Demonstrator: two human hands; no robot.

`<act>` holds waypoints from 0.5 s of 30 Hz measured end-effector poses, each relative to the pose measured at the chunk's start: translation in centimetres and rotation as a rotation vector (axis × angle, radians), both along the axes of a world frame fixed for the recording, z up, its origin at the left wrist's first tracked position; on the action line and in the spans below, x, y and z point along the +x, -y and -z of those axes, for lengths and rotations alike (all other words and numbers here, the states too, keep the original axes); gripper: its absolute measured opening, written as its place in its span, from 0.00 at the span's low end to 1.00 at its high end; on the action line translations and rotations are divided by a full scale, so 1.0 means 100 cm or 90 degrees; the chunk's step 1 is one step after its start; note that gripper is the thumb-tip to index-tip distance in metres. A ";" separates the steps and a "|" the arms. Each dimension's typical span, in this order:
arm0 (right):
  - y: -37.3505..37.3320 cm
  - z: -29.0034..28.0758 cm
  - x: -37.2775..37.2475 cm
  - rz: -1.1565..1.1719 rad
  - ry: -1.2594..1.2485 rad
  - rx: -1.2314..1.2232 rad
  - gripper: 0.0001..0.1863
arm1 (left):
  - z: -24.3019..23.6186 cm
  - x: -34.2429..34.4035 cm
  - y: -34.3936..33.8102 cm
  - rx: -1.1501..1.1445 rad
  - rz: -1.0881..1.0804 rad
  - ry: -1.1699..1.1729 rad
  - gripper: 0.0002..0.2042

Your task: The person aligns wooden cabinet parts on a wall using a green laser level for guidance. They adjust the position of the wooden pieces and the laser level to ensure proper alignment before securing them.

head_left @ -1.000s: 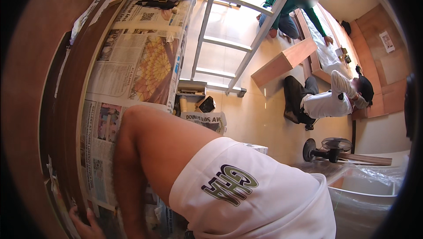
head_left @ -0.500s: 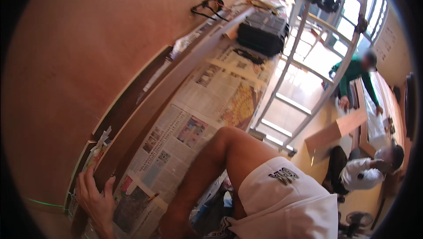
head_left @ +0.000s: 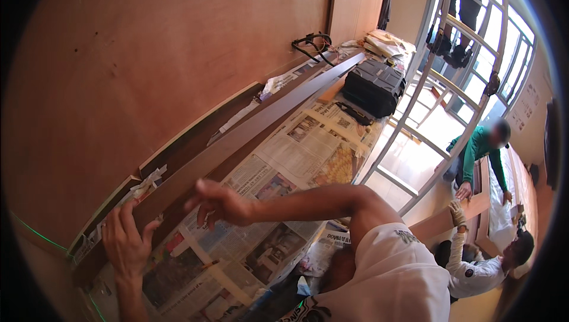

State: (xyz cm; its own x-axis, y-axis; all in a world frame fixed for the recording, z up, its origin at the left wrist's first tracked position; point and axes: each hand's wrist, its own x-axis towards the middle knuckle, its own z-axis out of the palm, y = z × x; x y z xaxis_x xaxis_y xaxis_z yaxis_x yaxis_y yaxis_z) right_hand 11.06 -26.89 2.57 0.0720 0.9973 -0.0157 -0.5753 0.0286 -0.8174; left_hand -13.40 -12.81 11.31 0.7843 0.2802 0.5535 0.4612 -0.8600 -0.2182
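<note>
Board (head_left: pixel 261 123), brown, long: lengthwise beside newspaper (head_left: pixel 281 153), near end at left hand (head_left: pixel 127 248). Left hand: thumb and fingers apart at board's edge; clamped or merely resting, cannot tell. Right hand (head_left: pixel 225 204): blurred, fingers loosely spread, nothing visible in grasp, near board. Step, as judged: board-handling, left hand steadying. Next move, as judged: calling for right-hand placement on board. Case (head_left: pixel 373 88), black: on newspaper, seemingly closed, contents hidden.
</note>
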 end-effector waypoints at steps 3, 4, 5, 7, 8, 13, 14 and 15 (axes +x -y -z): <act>-0.008 -0.011 0.015 0.111 -0.065 0.046 0.32 | 0.007 0.001 0.000 -0.024 -0.016 -0.017 0.32; -0.015 -0.014 0.018 0.040 -0.048 0.053 0.31 | 0.006 0.001 -0.003 -0.009 -0.007 0.002 0.32; -0.021 -0.018 0.021 0.052 -0.037 0.041 0.31 | 0.004 0.000 -0.008 0.007 -0.001 0.021 0.32; -0.033 -0.025 0.011 0.050 -0.031 0.020 0.31 | -0.004 -0.013 -0.013 0.024 -0.005 0.031 0.31; -0.036 -0.028 0.005 0.039 -0.038 0.030 0.31 | -0.014 -0.014 -0.012 0.024 -0.008 0.035 0.31; -0.035 -0.061 0.010 0.058 0.014 0.132 0.29 | -0.026 -0.019 -0.009 0.130 0.020 0.143 0.32; -0.030 -0.079 -0.002 0.097 0.014 0.140 0.27 | -0.029 -0.023 -0.007 0.118 0.012 0.159 0.31; -0.038 -0.075 0.001 0.101 0.023 0.199 0.26 | -0.034 -0.025 -0.002 0.107 0.015 0.176 0.31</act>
